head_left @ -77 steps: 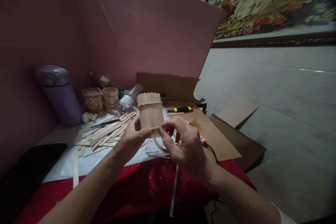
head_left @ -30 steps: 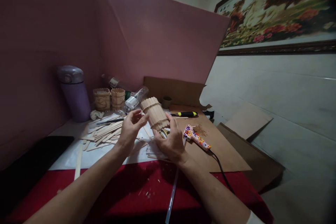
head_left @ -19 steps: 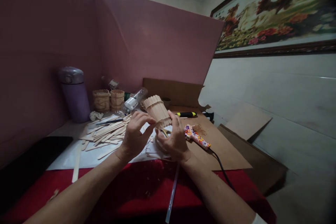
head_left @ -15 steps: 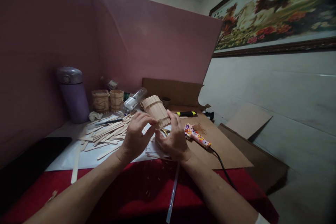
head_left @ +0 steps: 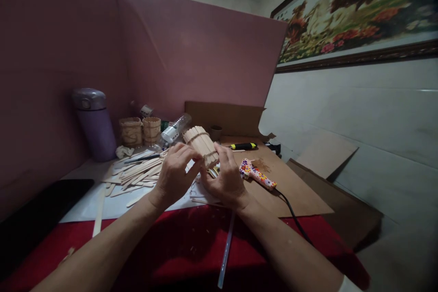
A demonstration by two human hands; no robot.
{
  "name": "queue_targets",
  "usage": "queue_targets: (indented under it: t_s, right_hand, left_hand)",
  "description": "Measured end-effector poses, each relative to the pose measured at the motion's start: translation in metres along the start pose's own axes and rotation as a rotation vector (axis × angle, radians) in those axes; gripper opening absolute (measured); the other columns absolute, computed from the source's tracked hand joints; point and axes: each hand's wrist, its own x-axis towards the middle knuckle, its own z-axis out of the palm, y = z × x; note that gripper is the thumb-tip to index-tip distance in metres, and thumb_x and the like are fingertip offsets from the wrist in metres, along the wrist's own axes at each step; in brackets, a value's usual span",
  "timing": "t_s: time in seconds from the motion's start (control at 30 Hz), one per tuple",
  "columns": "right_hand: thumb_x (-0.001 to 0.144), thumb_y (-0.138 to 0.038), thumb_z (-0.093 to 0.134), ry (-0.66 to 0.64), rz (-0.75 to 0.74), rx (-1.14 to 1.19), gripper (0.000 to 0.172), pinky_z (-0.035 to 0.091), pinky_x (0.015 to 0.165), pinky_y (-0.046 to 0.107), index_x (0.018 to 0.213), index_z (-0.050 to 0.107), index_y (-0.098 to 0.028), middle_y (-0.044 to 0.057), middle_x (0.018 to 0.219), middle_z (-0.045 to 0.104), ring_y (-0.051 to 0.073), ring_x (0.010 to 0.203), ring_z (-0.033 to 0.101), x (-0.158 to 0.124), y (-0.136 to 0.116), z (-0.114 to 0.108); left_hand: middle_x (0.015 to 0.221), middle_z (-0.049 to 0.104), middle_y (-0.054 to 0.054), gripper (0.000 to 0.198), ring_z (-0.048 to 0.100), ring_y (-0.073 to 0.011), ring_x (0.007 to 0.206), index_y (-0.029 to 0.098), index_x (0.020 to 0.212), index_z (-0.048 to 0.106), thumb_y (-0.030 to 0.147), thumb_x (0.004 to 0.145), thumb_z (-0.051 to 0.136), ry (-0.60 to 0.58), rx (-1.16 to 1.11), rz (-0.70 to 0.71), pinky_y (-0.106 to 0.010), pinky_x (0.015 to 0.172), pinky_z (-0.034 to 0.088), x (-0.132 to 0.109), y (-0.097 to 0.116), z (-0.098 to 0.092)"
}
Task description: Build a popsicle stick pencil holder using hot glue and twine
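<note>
A small cup made of wooden craft sticks [head_left: 204, 145], with twine bands round it, is held tilted above the table. My right hand [head_left: 225, 178] wraps its fingers and thumb round the cup's near lower end. My left hand [head_left: 178, 169] pinches at the same end from the left, by the lower twine band; its fingertips partly hide what they grip there. Below and behind the hands, a yellow-handled tool [head_left: 214, 172] shows only in part. To the left lies a pile of loose craft sticks [head_left: 142, 174] on white paper.
A flowered glue gun [head_left: 257, 175] with a black cord and a black-and-yellow cutter [head_left: 242, 146] lie on cardboard at right. A clear glue stick [head_left: 226, 255] lies in front on red cloth. Behind stand a purple bottle [head_left: 97, 127], two wooden cups [head_left: 151, 131] and a plastic bottle [head_left: 175, 128].
The cup has shifted very slightly down and left, with both hands staying on it. The view has moved a little. Nothing has been let go.
</note>
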Motion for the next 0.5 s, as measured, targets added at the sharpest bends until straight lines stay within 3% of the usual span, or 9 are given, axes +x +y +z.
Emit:
queue_targets:
  t_s: [0.23,0.5]
  right_hand:
    - [0.078,-0.028,0.062,-0.004,-0.024,0.013,0.063,0.051,0.100,0.050,0.134,0.044,-0.006,0.022,0.121,0.057,0.032,0.116,0.055,-0.0023,0.0014,0.0016]
    - [0.082,-0.033,0.062,0.048,-0.018,-0.009,0.058,0.056,0.092,0.051,0.132,0.046,-0.009,0.021,0.118,0.058,0.033,0.112,0.058,-0.0016,0.0015,0.0007]
  left_hand:
    - [0.069,0.061,-0.003,0.012,0.053,-0.0214,0.071,0.021,0.072,0.056,0.013,0.079,0.061,0.023,0.144,0.092,-0.034,0.070,0.040,-0.0012,0.0019,0.0026]
    - [0.075,0.063,-0.005,0.011,0.054,-0.0203,0.073,0.017,0.083,0.056,0.010,0.090,0.054,0.016,0.271,0.286,-0.035,0.071,0.045,-0.0024,0.0053,0.0026]
